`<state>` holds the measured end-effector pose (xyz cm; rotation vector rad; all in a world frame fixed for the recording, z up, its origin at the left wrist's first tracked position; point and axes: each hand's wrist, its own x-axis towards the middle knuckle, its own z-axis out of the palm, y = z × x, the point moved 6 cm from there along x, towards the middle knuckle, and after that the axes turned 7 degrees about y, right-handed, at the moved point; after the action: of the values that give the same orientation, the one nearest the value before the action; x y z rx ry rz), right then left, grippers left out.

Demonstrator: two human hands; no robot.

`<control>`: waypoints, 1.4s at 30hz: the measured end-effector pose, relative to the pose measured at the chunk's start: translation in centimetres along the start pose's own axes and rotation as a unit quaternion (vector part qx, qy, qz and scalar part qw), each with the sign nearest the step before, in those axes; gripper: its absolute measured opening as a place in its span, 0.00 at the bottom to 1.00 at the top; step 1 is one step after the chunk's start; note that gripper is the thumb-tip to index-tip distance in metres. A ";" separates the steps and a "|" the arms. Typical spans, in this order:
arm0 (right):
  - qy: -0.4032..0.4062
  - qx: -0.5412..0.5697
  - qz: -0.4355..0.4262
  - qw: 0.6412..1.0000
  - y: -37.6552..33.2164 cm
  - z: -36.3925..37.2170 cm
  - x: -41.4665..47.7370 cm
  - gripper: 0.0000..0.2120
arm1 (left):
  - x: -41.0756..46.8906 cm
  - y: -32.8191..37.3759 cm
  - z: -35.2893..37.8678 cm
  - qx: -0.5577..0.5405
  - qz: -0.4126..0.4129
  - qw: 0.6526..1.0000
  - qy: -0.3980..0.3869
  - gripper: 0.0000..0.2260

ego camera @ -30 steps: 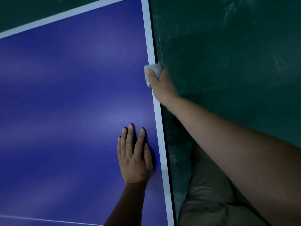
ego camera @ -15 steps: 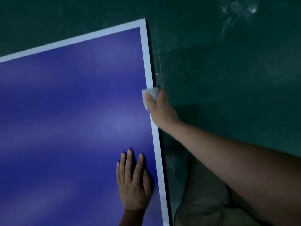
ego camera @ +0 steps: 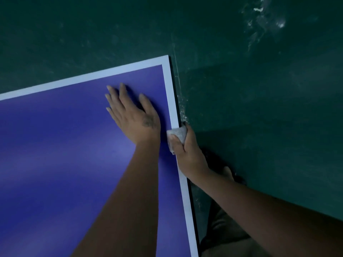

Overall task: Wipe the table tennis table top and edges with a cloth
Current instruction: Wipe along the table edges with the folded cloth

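Two hands apart, right hand (ego camera: 187,151) pinching small grey cloth (ego camera: 177,134) against blue table's white side edge (ego camera: 174,115), left hand (ego camera: 134,115) flat, fingers straight, just beside.

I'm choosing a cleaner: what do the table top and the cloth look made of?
The table top: seemingly painted board, smooth satin blue with a white border; soft light sheen. The cloth: pale grey, soft fabric, perhaps microfibre; it bunches in the right hand.

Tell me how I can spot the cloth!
Find the big blue table and follow its white stripe down the right side. There the right hand grips a small pale grey cloth against the edge; the left hand beside it lies flat, holding nothing.
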<state>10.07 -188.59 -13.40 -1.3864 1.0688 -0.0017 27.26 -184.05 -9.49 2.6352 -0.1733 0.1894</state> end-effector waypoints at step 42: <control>-0.388 -0.362 -0.052 0.846 -17.7 -2.0 21.8 0.13 | 2.1 0.5 0.7 0.131 -0.050 0.990 0.012 0.28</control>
<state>31.15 -207.17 -12.29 -1.8608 0.2816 0.8966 29.30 -185.03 -9.52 2.8934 -0.0081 0.2238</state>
